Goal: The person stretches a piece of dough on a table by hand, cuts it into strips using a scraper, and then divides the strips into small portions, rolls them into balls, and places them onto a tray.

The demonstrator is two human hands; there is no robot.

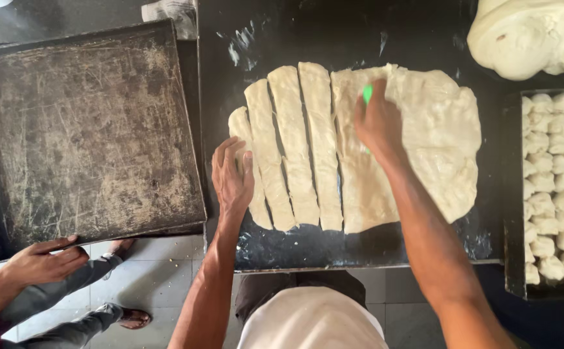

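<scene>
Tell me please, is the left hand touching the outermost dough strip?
Touching. The head view shows the left hand lying flat on the outermost dough strip, fingers covering its middle with no gap visible.

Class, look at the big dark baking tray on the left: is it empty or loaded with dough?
Empty. The dark tray shows only its bare, scratched surface; the cut pieces fill a second tray at the right.

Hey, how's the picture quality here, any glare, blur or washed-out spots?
Head view: mostly sharp and evenly lit; the big dough lump at top right is nearly washed out; the dark worktop shows faint sheen and flour smears; the right hand on the flat dough sheet is slightly soft; the left hand casts only weak shadow on the cut strips.
</scene>
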